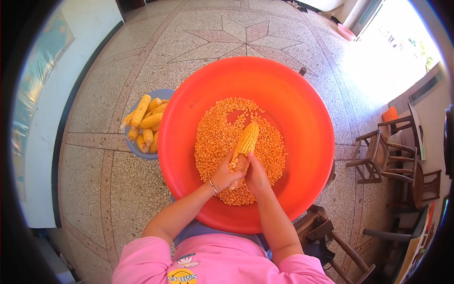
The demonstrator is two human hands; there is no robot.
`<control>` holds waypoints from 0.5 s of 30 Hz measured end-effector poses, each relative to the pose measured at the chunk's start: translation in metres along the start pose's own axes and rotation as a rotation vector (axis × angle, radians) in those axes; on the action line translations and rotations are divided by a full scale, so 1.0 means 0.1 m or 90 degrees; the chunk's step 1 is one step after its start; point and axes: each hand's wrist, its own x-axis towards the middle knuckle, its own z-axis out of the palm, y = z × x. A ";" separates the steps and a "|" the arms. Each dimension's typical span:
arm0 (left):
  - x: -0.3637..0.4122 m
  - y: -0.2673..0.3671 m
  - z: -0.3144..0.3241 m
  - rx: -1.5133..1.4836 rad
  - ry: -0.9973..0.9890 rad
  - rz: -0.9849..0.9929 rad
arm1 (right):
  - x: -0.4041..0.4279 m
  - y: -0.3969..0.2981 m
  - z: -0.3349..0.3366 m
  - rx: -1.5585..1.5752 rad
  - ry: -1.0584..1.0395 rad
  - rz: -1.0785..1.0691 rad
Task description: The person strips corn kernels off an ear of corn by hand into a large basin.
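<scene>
Both hands grip one corn cob (247,140) above a large red plastic basin (301,106). Yellow kernels cover the cob's far end, while its near part is bare and pale. My left hand (226,174), with a bracelet at the wrist, is around the cob's stripped lower part. On the other side my right hand (257,174) holds it, thumb against the edge of the kernel rows. Beneath them a pile of loose corn kernels (216,131) spreads over the basin's bottom, and a patch of red shows through near its far side.
A blue basin (131,143) heaped with several unshelled cobs (142,110) stands on the terrazzo floor (142,184) at left. To the right are wooden chairs (377,151). A phone (319,231) lies on a wooden stool (306,223) at lower right. A pink basin (346,32) sits by the bright doorway.
</scene>
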 end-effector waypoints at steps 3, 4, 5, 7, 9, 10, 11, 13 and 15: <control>0.00 -0.01 0.00 -0.019 0.024 0.011 | -0.03 0.00 0.02 -0.107 0.004 -0.026; 0.00 -0.04 -0.02 -0.059 0.014 0.004 | -0.03 0.00 0.03 -0.145 -0.009 -0.044; 0.00 -0.05 -0.04 -0.099 0.004 -0.004 | -0.03 0.00 0.04 -0.182 -0.023 -0.062; 0.00 -0.04 -0.04 -0.098 -0.001 -0.009 | -0.03 -0.02 0.02 -0.201 -0.031 -0.073; -0.02 0.01 -0.03 -0.097 -0.003 -0.015 | -0.04 -0.05 0.01 -0.220 -0.041 -0.083; -0.04 0.05 -0.03 -0.105 -0.015 -0.018 | -0.06 -0.08 0.03 -0.229 -0.038 -0.074; -0.06 0.08 -0.03 -0.113 -0.026 -0.022 | -0.07 -0.11 0.04 -0.239 -0.036 -0.066; -0.07 0.11 -0.05 -0.129 -0.045 -0.058 | -0.07 -0.14 -0.01 -0.211 -0.046 -0.061; -0.07 0.12 -0.05 -0.145 -0.063 -0.093 | -0.08 -0.17 0.02 -0.182 -0.058 -0.056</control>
